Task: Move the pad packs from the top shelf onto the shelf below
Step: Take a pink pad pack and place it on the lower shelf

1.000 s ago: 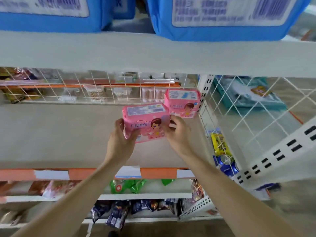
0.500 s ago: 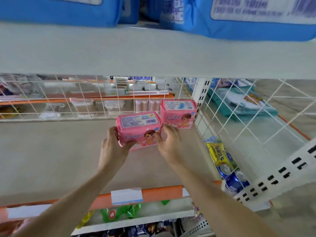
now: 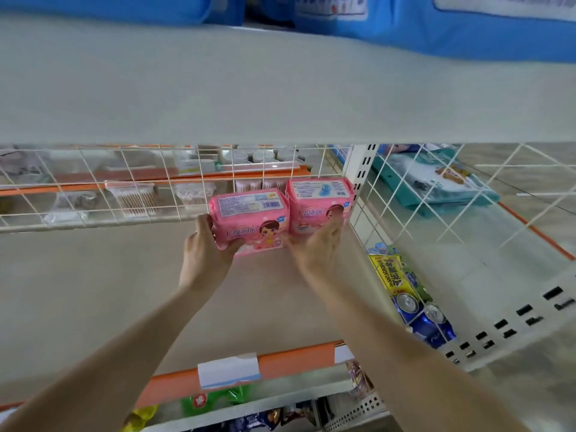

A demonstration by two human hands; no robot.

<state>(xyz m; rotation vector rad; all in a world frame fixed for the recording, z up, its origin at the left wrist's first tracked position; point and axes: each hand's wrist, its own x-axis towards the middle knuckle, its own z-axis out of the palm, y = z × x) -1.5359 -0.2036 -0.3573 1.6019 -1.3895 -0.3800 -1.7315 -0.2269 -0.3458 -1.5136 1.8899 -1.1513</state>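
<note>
Your pink rectangular pad pack [image 3: 249, 219] wears glossy, smooth plastic film, as does its twin pink pack [image 3: 319, 201]. Beneath lies a matt beige shelf board [image 3: 93, 291]; behind, white coated metal wire mesh [image 3: 93, 225].

The top edge is cutting off the blue packs [image 3: 467, 29], and their labels are blurring. The right hand [image 3: 318, 247] is hiding its fingertips between the near pink pack [image 3: 249, 222] and the far pink pack [image 3: 321, 204], so I am not making out its grip. The small print on both is reading as smudges. Goods behind the wire mesh [image 3: 124, 182] are showing only as haze.
</note>
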